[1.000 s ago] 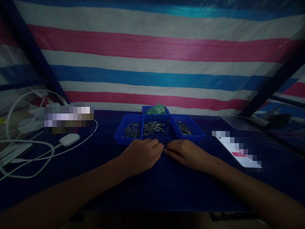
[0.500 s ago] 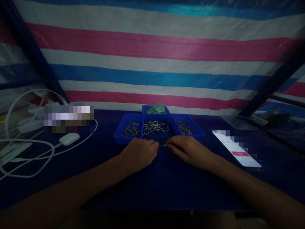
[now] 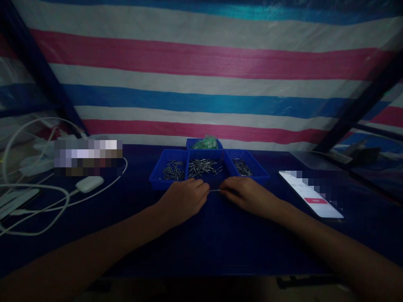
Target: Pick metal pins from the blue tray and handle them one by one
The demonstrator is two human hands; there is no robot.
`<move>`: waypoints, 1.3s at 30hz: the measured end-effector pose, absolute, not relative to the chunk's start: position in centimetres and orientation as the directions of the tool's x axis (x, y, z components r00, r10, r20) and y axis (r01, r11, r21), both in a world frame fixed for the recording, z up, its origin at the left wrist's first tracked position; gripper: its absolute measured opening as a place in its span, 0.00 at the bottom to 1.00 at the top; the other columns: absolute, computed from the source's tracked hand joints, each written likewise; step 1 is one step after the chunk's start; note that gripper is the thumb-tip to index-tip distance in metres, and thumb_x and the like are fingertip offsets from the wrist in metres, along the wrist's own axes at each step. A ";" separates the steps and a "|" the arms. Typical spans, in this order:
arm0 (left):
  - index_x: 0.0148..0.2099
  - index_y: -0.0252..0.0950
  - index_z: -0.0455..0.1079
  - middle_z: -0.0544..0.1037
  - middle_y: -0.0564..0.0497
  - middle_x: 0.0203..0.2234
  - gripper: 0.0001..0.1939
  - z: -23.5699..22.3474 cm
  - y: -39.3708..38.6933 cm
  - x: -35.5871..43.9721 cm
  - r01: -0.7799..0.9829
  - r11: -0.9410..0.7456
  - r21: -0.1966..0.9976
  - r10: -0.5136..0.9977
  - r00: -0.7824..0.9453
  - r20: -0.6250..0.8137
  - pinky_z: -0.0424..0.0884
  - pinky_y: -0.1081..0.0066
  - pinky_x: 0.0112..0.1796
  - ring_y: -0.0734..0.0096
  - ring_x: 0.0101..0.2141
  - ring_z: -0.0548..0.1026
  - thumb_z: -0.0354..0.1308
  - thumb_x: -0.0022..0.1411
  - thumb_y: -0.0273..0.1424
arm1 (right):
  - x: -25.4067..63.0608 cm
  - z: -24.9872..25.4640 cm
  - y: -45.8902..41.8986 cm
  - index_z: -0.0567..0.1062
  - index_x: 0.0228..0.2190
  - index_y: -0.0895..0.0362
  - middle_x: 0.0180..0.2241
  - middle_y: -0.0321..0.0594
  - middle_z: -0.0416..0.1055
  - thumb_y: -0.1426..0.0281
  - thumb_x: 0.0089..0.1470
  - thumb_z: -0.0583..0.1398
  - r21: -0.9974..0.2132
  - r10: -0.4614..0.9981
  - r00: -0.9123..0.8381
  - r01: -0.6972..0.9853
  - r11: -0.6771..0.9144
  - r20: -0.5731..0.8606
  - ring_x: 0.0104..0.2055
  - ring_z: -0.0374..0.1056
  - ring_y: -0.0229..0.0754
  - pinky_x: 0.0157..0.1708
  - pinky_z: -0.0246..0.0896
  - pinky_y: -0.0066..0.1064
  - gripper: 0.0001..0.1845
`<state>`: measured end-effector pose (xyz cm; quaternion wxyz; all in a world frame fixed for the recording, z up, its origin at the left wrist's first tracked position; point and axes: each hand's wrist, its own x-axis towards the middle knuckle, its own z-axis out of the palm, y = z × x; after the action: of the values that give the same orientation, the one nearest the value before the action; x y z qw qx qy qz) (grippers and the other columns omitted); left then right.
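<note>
My left hand and my right hand face each other just in front of the blue bins, fingers pinched. A thin silvery metal pin spans the small gap between their fingertips, one end at each hand. Behind my left hand is the left bin, with loose metal pins inside. The middle bin has a larger pile of similar pins. More pins lie in the right bin, beyond my right hand. Dim light hides the pins' finer shape.
Behind the middle bin, a small blue bin holds a green plastic bag. A lit phone lies on the dark blue table at right. White cables and a white adapter occupy the left. A striped sheet hangs behind.
The pin between my fingertips now lies nearly level, and more of its length shows. My hands are barely farther apart. The whole view has shifted slightly.
</note>
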<state>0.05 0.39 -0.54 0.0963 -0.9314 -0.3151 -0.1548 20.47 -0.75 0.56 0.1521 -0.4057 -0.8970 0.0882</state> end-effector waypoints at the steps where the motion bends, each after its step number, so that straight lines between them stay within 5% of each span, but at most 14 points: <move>1: 0.34 0.34 0.65 0.69 0.52 0.27 0.09 -0.5 0.3 0.1 0.606 -0.792 -0.076 0.544 0.756 0.363 0.63 0.73 0.28 0.72 0.30 0.68 0.43 0.61 0.29 | 20.4 0.3 -0.7 0.69 0.32 0.59 0.29 0.39 0.68 0.73 0.53 0.51 -0.280 0.744 -0.644 0.691 0.666 0.179 0.31 0.63 0.37 0.32 0.56 0.29 0.08; 13: 0.40 0.35 0.64 0.70 0.52 0.32 0.09 -0.6 -0.1 0.6 0.485 -0.869 0.098 0.482 0.783 0.393 0.65 0.74 0.35 0.75 0.35 0.68 0.45 0.62 0.31 | 19.5 -0.1 -1.5 0.67 0.26 0.59 0.25 0.36 0.65 0.70 0.55 0.50 -0.344 0.714 -0.666 0.633 0.694 0.215 0.26 0.60 0.34 0.26 0.53 0.26 0.10; 19: 0.38 0.35 0.64 0.70 0.52 0.28 0.07 -0.7 0.0 0.4 0.527 -0.841 0.121 0.531 0.763 0.370 0.65 0.73 0.32 0.73 0.31 0.69 0.47 0.59 0.30 | 19.8 0.5 -1.5 0.69 0.32 0.58 0.27 0.37 0.68 0.68 0.53 0.53 -0.356 0.739 -0.643 0.655 0.666 0.200 0.29 0.63 0.35 0.28 0.55 0.27 0.07; 39: 0.40 0.36 0.66 0.69 0.53 0.30 0.10 -1.0 0.1 0.3 0.538 -0.833 -0.126 0.493 0.826 0.272 0.64 0.73 0.27 0.70 0.32 0.67 0.44 0.63 0.31 | 20.2 0.6 -1.2 0.69 0.31 0.58 0.28 0.38 0.68 0.66 0.56 0.50 -0.197 0.732 -0.661 0.706 0.681 0.164 0.30 0.64 0.37 0.30 0.55 0.28 0.11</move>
<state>0.32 0.13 -1.04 0.0991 -0.9505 -0.2712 -0.1151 20.25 -1.19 0.64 0.1153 -0.3953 -0.9094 0.0582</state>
